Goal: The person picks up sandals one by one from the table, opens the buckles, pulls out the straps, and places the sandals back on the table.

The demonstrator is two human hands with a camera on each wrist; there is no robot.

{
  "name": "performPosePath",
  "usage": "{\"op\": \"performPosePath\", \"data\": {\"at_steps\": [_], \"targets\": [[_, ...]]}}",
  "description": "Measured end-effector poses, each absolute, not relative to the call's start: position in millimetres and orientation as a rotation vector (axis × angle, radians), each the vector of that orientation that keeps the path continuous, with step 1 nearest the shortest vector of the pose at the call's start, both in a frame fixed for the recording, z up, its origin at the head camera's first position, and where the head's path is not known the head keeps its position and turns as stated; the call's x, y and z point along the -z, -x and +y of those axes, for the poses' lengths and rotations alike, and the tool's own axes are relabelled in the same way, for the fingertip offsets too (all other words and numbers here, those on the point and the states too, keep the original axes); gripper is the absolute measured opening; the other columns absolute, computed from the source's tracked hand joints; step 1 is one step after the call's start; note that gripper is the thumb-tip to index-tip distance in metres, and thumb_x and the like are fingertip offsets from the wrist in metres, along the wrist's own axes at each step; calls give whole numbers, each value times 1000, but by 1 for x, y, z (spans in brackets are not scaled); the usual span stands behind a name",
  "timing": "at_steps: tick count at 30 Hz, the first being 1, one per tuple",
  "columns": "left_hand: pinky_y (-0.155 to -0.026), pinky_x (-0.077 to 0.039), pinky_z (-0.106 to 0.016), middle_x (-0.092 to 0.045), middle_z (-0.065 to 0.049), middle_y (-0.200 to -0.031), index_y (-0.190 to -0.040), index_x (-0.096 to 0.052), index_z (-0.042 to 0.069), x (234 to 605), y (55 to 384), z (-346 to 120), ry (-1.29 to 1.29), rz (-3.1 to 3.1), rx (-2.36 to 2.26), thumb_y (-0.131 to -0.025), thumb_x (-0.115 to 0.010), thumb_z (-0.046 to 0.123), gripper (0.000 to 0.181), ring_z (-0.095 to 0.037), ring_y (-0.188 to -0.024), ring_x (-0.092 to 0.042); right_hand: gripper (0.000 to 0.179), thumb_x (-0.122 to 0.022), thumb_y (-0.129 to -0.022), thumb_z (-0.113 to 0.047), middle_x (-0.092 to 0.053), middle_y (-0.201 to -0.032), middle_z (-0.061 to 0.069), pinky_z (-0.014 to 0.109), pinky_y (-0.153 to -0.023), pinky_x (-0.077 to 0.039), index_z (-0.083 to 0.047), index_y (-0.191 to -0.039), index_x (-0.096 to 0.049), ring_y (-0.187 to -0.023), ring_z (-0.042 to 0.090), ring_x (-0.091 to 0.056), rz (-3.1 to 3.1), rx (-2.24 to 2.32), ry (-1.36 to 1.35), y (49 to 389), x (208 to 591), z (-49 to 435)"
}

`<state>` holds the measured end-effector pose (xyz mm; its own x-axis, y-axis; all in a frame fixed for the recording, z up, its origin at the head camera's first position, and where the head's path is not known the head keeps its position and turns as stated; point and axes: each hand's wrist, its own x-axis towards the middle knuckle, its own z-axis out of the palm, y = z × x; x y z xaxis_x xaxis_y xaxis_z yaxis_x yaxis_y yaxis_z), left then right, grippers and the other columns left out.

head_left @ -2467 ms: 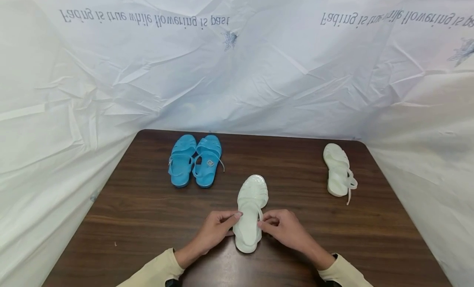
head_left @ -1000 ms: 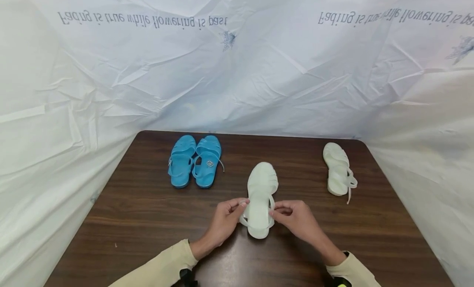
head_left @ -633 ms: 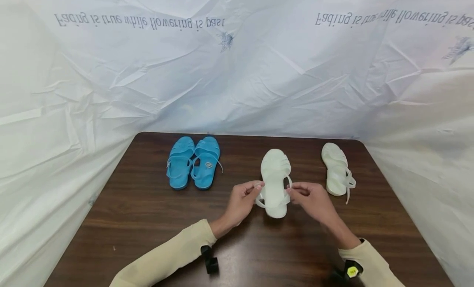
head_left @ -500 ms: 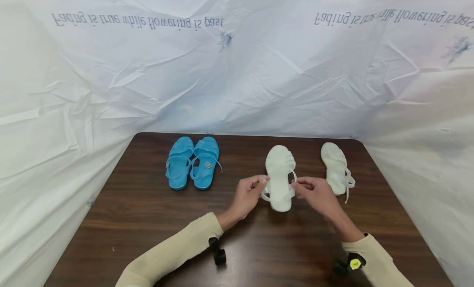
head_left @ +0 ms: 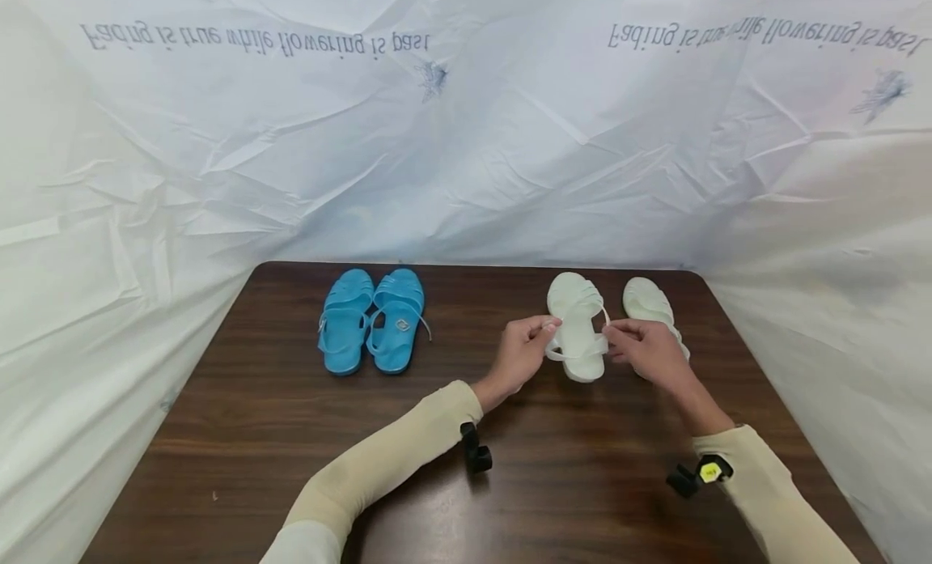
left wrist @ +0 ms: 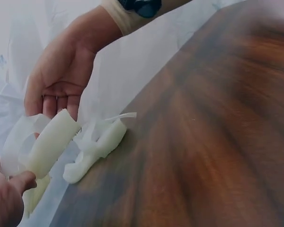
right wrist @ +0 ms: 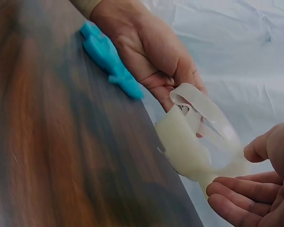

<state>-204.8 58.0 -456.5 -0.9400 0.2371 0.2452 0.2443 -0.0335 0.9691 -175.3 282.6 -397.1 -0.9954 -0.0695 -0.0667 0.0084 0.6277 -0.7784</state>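
Observation:
A white sandal point(head_left: 580, 341) hangs between both hands, toe pointing to the far edge; in the wrist views it appears raised off the table. My left hand point(head_left: 518, 354) pinches its left side by the ankle strap. On the opposite side my right hand point(head_left: 650, 354) pinches the strap between thumb and fingers. Just right of it lies a second white sandal point(head_left: 646, 298), its heel mostly hidden behind the right hand. That one also shows in the left wrist view as a white sandal point(left wrist: 102, 150) on the table.
Two blue sandals, a left one point(head_left: 344, 325) and a right one point(head_left: 396, 325), lie side by side at the table's far left. The dark wooden table point(head_left: 291, 451) meets a wrinkled white sheet point(head_left: 473, 167) at its far edge and sides.
Both hands have carried the white sandal away from the near part of the table, forward and to the right, beside the other white sandal. The blue sandals stay put.

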Motion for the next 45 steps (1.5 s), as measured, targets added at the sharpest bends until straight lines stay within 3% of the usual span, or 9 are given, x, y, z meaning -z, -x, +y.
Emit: {"op": "performPosePath", "data": {"at_steps": [5, 11, 17, 20, 25, 32, 37, 41, 45], "targets": [[-52, -34, -21, -56, -3, -65, -122, -74, 3, 462, 221, 72, 560, -2241, 2150, -106, -57, 14, 25, -7, -48, -35, 59, -54, -105, -46, -73, -114, 23, 44, -83, -60, 5, -136, -61, -95, 29, -76, 2796, 1254, 7, 180, 393, 299], [-61, -39, -20, -57, -15, -64, -125, -72, 2, 473, 236, 80, 616, -2334, 2021, -107, -55, 14, 27, -8, -47, -33, 54, -55, -105, -43, -72, -117, 24, 43, -79, -61, 3, -132, -63, -90, 17, -75, 2897, 1236, -4, 180, 394, 323], [-60, -39, -20, -54, -8, -59, -125, -72, 3, 482, 246, 84, 680, -2370, 1897, -108, -53, 14, 27, -10, -46, -32, 46, -56, -105, -42, -73, -110, 22, 34, -63, -53, -3, -124, -70, -90, 30, -69, 3163, 1026, -75, 183, 399, 352], [-60, -38, -21, -59, -11, -64, -127, -71, 3, 486, 248, 87, 703, -2392, 1883, -108, -52, 14, 28, -8, -47, -34, 47, -56, -104, -42, -70, -115, 26, 41, -68, -51, -1, -125, -69, -97, 39, -65, 3180, 958, -135, 186, 404, 366], [-68, -43, -20, -73, -14, -94, -126, -71, 3, 489, 247, 97, 715, -2398, 1859, -108, -53, 14, 28, -4, -55, -44, 60, -54, -104, -47, -63, -127, 34, 59, -82, -50, 4, -133, -63, -112, 51, -59, 3100, 890, -144, 192, 411, 386], [-61, -42, -17, -65, -14, -71, -124, -72, 0, 494, 241, 118, 666, -2364, 1864, -108, -53, 13, 28, -6, -47, -41, 74, -51, -103, -56, -50, -141, 37, 63, -90, -48, 6, -142, -54, -122, 55, -52, 2954, 815, -166, 199, 418, 399], [-57, -42, -16, -70, -11, -74, -122, -73, 1, 498, 233, 132, 610, -2362, 1896, -107, -54, 13, 27, -3, -48, -44, 76, -50, -103, -57, -50, -142, 37, 56, -85, -53, 7, -144, -51, -113, 49, -62, 2865, 865, -206, 203, 420, 401], [-62, -43, -14, -74, -10, -80, -120, -74, 0, 499, 229, 139, 595, -2362, 1881, -106, -55, 13, 26, 1, -52, -46, 78, -50, -103, -56, -43, -146, 38, 60, -92, -49, 9, -145, -48, -122, 53, -53, 2824, 804, -216, 208, 421, 402], [-62, -41, -13, -68, -7, -68, -117, -75, 1, 501, 228, 142, 568, -2352, 1891, -106, -55, 12, 25, 1, -49, -42, 75, -55, -103, -50, -49, -140, 39, 57, -90, -52, 15, -142, -48, -114, 50, -60, 2796, 742, -227, 211, 426, 404]]}}
